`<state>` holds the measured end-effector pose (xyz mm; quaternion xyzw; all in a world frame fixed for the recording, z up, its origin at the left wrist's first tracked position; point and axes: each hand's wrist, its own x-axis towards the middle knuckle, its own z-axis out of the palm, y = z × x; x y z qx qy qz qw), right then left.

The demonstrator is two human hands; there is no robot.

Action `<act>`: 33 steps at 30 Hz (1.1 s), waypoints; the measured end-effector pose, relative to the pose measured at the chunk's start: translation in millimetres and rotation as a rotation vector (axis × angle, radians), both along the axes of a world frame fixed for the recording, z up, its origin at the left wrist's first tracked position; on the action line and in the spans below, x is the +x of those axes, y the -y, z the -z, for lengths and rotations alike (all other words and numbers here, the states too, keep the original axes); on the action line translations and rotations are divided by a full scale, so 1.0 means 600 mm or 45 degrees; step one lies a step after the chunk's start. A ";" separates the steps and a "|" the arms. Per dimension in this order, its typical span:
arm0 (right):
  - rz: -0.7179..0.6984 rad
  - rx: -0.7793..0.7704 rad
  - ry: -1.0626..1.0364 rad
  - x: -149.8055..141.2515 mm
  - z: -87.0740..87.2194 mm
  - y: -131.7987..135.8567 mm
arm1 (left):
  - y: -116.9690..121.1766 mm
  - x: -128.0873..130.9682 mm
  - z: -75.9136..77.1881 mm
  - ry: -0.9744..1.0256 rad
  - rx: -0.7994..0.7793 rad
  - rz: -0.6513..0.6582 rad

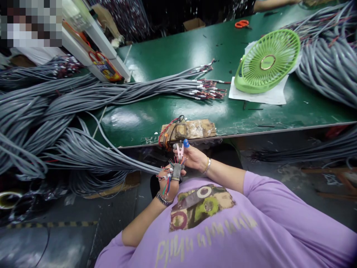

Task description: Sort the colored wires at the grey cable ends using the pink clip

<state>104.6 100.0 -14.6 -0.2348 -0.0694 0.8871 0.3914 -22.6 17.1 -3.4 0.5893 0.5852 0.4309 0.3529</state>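
Note:
My left hand (170, 189), with a watch on its wrist, is closed round the ends of several grey cables (145, 166). Thin red, blue, green and white wires (167, 187) fan out from it. A grey cylindrical piece (176, 172) lies against its fingers; whether it is tape or a sleeve I cannot tell. Just above, my right hand (196, 159) wears a blue finger cover and pinches a small pink clip-like object (180, 151) over the wire tips. Beyond both hands, a worn wooden block (199, 128) with red and black leads sits at the table edge.
On the green table (156, 115) lies a long bundle of grey cables (161, 86) with stripped ends. A green fan (267, 61) stands on white paper, with orange-handled scissors (241, 24) behind it. More cable piles (329, 67) lie right and left. Another person's arm (275, 4) shows at the back.

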 end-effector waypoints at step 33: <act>-0.408 0.671 0.408 0.056 0.005 0.030 | 0.018 -0.018 -0.008 -0.077 0.006 0.245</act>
